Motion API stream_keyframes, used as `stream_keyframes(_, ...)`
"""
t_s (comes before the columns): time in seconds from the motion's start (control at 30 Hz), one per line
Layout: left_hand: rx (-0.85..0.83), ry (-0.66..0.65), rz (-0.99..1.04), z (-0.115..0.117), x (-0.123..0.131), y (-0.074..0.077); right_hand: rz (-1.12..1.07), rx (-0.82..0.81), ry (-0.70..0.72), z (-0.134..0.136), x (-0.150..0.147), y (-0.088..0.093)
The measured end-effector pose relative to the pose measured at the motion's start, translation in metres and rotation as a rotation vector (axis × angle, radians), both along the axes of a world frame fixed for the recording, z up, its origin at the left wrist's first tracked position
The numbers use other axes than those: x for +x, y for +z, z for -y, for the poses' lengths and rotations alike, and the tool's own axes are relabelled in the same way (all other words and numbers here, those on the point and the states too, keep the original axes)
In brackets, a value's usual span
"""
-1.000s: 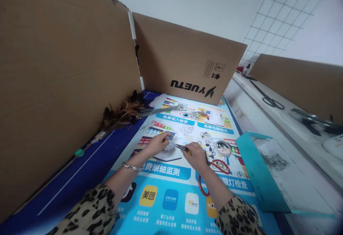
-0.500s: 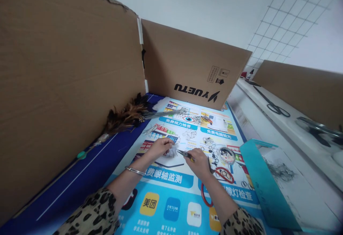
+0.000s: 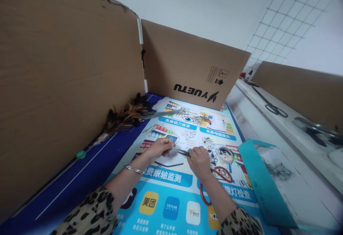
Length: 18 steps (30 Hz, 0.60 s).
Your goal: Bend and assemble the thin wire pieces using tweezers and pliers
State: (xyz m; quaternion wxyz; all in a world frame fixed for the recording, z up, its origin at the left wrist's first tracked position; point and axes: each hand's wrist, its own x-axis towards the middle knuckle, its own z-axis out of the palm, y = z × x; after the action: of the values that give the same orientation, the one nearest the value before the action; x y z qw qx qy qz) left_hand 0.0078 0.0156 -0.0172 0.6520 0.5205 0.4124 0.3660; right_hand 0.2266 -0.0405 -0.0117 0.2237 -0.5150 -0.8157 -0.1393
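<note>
The left hand is at the middle of the worktop, thumb and forefinger closed in a pinch; anything between them is too small to confirm. Fine wire pieces show just beside those fingertips. The right hand is curled firmly around a pair of pliers, tip directed at the left fingertips; contact cannot be determined. The worktop carries a printed sheet. A feather bundle lies along its left edge, stems reaching toward the far edge. Toward the right edge are small black rings, a round tin and red-handled scissors, partly hidden by the right forearm. A teal box stands at the right edge, toward the near corner. A cardboard panel closes off the far edge; a wire grid is on the wall beyond.
</note>
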Motion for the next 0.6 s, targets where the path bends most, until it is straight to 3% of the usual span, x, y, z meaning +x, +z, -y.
stream_keyframes(0.6,-0.123,0.016,0.128,0.0064,0.0035,0.0051,0.031,0.075,0.025,0.0022,-0.003,0.0025)
